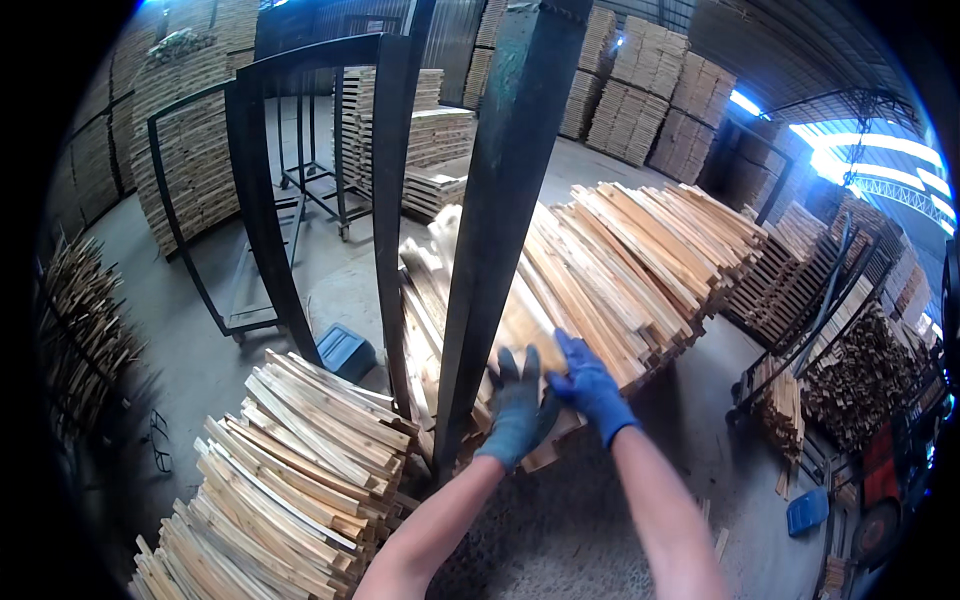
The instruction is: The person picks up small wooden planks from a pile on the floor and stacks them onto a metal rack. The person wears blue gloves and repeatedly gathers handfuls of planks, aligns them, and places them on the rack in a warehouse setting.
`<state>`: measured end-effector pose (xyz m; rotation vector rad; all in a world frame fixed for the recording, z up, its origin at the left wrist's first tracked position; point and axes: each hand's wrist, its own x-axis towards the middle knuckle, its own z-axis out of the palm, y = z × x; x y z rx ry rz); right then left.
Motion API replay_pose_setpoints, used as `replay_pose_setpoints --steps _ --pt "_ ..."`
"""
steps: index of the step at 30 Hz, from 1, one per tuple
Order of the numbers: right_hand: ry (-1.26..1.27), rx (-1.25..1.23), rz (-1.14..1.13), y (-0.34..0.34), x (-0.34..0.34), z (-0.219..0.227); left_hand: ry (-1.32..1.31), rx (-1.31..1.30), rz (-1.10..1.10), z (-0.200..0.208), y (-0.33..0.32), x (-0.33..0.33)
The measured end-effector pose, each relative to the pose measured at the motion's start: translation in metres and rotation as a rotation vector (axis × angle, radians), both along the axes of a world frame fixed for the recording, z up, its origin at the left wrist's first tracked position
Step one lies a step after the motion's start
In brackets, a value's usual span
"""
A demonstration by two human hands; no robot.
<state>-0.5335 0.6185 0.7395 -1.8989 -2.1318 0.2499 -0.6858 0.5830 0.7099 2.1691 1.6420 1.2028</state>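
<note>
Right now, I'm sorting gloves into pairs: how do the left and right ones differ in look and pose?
The left glove is teal with darker fingers; the right glove is blue-violet. The left glove's fingers point mostly forward; the right glove's slant leftward. Both are over the wooden slats.

Dark post (505, 200) hides part of plank stack (620, 260); lower-left pile (290, 470) cut off by bottom edge.

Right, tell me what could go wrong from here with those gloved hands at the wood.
The left hand is close to the dark upright post, so it might get knocked or pinched there. The piled boards have uneven ends; some could slip, perhaps catching the right hand.
</note>
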Motion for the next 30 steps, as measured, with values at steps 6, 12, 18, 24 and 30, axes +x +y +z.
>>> replay_pose_setpoints --steps 6,12,18,24,30 --pt "-0.171 0.088 -0.011 -0.028 -0.056 0.002 -0.149 -0.066 -0.096 -0.048 -0.014 -0.043" --pt "0.047 0.379 0.2 -0.066 -0.032 -0.028 -0.682 0.078 -0.17 -0.021 -0.056 -0.096" --pt "0.163 0.568 0.104 -0.077 -0.045 -0.052 -1.473 -0.352 -0.19 -0.077 0.045 -0.138" --pt "0.237 0.474 0.142 -0.081 -0.049 -0.049 -0.551 -0.169 -0.213 -0.067 0.115 -0.147" --pt "0.236 0.446 0.116 -0.083 -0.047 -0.052 -0.632 -0.452 -0.168 -0.044 0.157 -0.169"
